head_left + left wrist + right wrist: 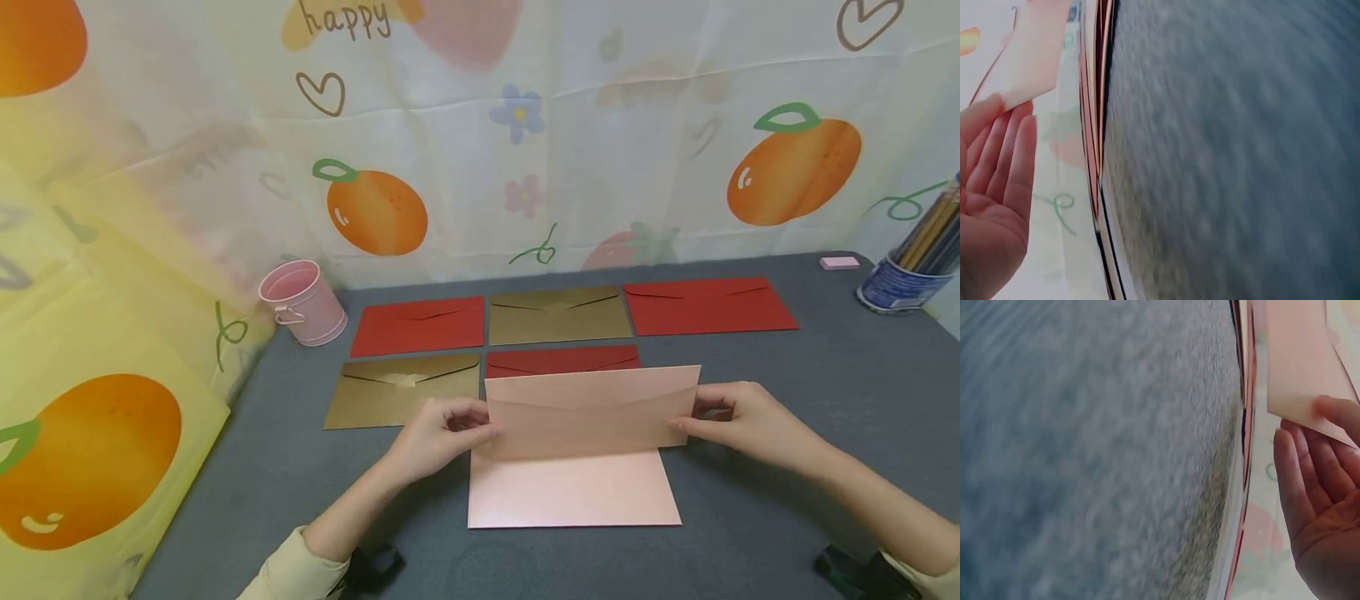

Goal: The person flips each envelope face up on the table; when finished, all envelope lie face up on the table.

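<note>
A pale pink envelope [588,425] is held up in the air between the two hands, its curved flap edge facing the head camera. At its left end, the left hand [444,432] pinches it between thumb and fingers. The right hand [738,421] pinches the opposite end the same way. In the left wrist view, the thumb [982,115] lies over the envelope's corner. Below, more pale pink envelope [573,493] lies flat on the table; whether it is a stack I cannot tell. Behind the raised envelope, a red envelope [562,361] is partly hidden.
Along the back lie a red envelope [420,327], a gold envelope [561,317] and another red envelope [708,306]. A second gold envelope [401,404] is near the left hand. A pink bucket [311,308], an eraser [838,263] and a pencil cup [900,286] stand farther out.
</note>
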Available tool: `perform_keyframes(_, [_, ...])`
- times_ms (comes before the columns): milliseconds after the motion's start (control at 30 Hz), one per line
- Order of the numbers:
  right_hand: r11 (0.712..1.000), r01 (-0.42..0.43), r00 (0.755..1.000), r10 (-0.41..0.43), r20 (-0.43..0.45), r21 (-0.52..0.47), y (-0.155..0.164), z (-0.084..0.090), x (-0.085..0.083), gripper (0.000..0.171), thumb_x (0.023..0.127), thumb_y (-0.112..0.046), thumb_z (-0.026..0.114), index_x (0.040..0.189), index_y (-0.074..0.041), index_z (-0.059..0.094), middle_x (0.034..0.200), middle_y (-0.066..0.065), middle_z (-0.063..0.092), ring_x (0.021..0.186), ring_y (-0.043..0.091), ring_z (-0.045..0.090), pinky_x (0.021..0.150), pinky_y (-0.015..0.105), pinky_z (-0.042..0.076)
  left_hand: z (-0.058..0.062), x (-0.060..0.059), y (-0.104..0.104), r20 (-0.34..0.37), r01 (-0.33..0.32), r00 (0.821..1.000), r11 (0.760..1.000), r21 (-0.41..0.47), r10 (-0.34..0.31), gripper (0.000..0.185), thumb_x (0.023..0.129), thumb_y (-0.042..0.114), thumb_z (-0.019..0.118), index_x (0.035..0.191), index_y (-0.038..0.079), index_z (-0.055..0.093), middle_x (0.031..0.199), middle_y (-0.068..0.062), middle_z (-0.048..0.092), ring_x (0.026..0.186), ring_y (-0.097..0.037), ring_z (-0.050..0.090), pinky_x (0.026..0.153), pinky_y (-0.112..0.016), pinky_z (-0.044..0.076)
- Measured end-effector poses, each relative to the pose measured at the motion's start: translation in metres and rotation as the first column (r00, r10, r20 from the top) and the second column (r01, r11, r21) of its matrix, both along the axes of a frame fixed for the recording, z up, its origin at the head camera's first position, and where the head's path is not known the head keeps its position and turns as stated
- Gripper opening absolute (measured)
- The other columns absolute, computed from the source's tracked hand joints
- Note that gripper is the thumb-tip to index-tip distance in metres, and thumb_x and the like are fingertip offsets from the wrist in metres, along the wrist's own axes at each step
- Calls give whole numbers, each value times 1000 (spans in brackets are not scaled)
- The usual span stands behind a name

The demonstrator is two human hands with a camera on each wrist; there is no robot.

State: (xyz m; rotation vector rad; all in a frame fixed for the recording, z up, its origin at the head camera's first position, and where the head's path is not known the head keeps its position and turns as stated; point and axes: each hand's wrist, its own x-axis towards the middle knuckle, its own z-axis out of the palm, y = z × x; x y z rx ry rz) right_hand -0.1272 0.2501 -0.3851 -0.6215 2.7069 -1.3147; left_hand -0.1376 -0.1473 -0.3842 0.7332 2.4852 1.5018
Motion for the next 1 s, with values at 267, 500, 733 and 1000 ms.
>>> perform_keyframes(267, [996, 52, 988, -40, 150, -74, 13, -2, -7, 15, 90, -19, 71, 94, -5, 66, 79, 2, 66, 70, 14, 62, 62, 29, 54, -5, -7, 22, 326, -173, 941, 958, 230, 92, 22, 84, 6, 75, 101, -6, 68, 87, -11, 72, 75, -15, 69, 73, -36, 58])
perform_keyframes(500, [985, 168, 946, -147, 289, -47, 26, -5, -16, 44, 93, -27, 69, 121, 4, 56, 94, 10, 68, 77, 16, 64, 68, 30, 56, -11, -12, 44, 461, -287, 879, 904, 316, 118, 29, 85, 5, 74, 112, -3, 65, 91, -9, 71, 80, -16, 70, 76, -37, 58])
perform_keyframes(733, [972, 221, 913, -233, 336, 75, 53, -11, -26, 66, 94, -35, 65, 138, 9, 42, 112, 15, 63, 85, 13, 61, 71, 25, 55, -10, -15, 73, 505, -294, 859, 889, 351, 84, 40, 87, 2, 71, 125, -1, 58, 105, -12, 69, 91, -18, 69, 84, -35, 55])
perform_keyframes(1000, [939, 289, 881, -338, 331, 189, 101, -20, -32, 78, 95, -43, 60, 143, 12, 33, 125, 31, 53, 94, 18, 59, 74, 28, 57, -5, -19, 123, 503, -199, 864, 930, 308, 18, 48, 91, 13, 67, 136, 5, 53, 128, -8, 62, 113, -17, 62, 96, -30, 48])
